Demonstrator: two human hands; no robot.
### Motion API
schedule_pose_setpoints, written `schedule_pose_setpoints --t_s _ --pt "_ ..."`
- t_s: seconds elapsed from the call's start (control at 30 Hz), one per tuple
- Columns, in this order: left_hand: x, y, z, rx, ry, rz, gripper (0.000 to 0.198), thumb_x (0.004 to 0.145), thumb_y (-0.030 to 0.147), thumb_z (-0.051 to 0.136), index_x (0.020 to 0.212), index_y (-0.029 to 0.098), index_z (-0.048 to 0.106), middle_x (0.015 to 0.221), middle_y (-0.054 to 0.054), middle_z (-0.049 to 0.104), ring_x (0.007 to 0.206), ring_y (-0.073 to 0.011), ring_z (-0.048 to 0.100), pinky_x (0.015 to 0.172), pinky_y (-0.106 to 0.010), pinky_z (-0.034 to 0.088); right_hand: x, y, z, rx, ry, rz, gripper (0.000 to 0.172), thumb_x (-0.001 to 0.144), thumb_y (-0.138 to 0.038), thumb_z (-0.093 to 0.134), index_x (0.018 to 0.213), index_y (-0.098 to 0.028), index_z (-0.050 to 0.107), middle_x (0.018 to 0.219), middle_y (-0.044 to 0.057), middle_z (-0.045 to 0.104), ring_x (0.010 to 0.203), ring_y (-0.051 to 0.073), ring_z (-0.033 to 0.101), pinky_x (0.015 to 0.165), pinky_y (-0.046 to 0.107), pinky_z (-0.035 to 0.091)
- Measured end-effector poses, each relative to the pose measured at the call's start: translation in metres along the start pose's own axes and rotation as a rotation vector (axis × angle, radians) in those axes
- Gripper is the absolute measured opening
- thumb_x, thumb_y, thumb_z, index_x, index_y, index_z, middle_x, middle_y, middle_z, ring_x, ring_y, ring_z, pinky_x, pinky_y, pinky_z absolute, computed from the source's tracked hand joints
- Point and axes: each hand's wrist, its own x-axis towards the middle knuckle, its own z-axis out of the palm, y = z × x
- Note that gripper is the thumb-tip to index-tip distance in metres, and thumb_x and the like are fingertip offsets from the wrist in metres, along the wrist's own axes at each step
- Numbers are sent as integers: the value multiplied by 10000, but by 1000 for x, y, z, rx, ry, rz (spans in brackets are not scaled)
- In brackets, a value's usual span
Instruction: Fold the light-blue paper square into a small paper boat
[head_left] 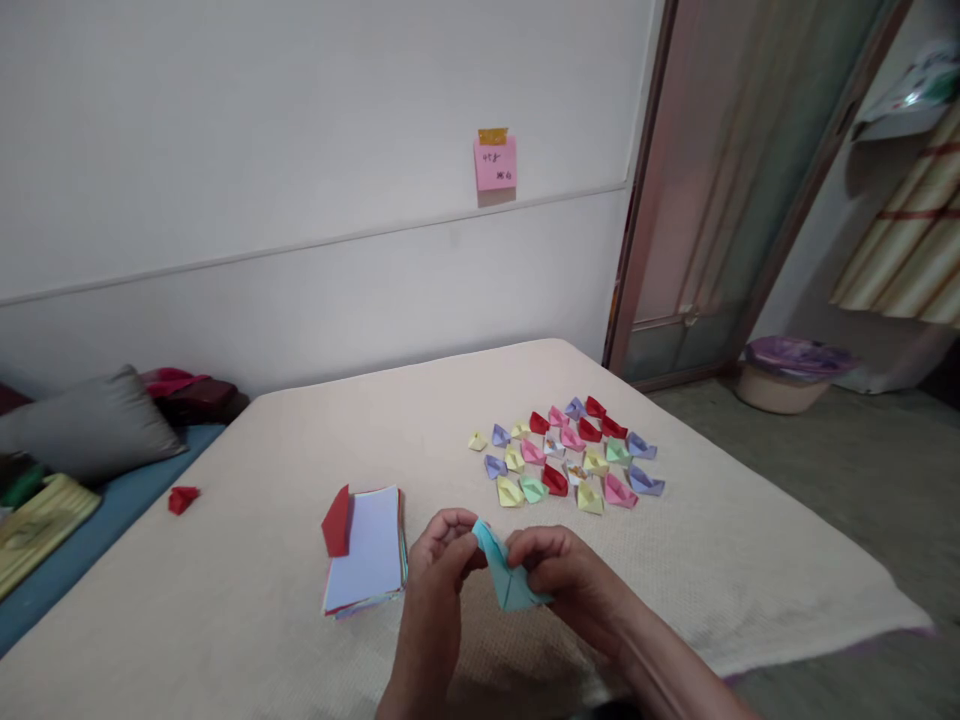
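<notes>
Pinching at lower centre of the frame, a folded teal paper [507, 578] is gripped by the left hand [439, 575] and right hand [566, 580], both closed on it; a paper stack [369, 550] lies just left; small folded boats [570, 455] are clustered above right.

Part of teal folded paper [507, 585] behind fingers [541, 556]; writing on pink note [495, 163] illegibly small.
</notes>
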Motion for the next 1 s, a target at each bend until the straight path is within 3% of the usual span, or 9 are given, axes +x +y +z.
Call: schedule_pose_setpoints --t_s 0.23,0.63,0.83,1.0 --pt "0 1 -2 72 22 -27 38 740 164 555 769 155 578 577 43 458 550 -96 423 536 -215 357 0 0 -4 -166 -36 -44 339 465 -62 504 685 -150 747 635 2 607 597 128 447 530 245 281" --pt "8 -6 -8 206 -2 -61 14 617 137 579 617 151 578 502 44 491 489 -93 397 493 -215 305 1 3 -8 -328 -24 -37 335 491 -68 498 699 -174 738 681 2 627 604 133 460 534 247 292" --pt "4 -5 -8 204 -25 -45 144 737 214 530 620 148 581 533 26 459 530 -112 408 511 -228 310 1 0 -10 -333 -2 -10 347 477 -51 500 704 -172 731 544 -33 525 518 98 353 492 237 214" --pt "6 -7 -8 238 0 -40 341 832 384 488 565 172 480 519 31 423 519 -113 397 503 -235 309 1 -3 -8 -372 26 3 352 464 -53 496 697 -178 729 504 -51 461 497 86 300 489 241 183"
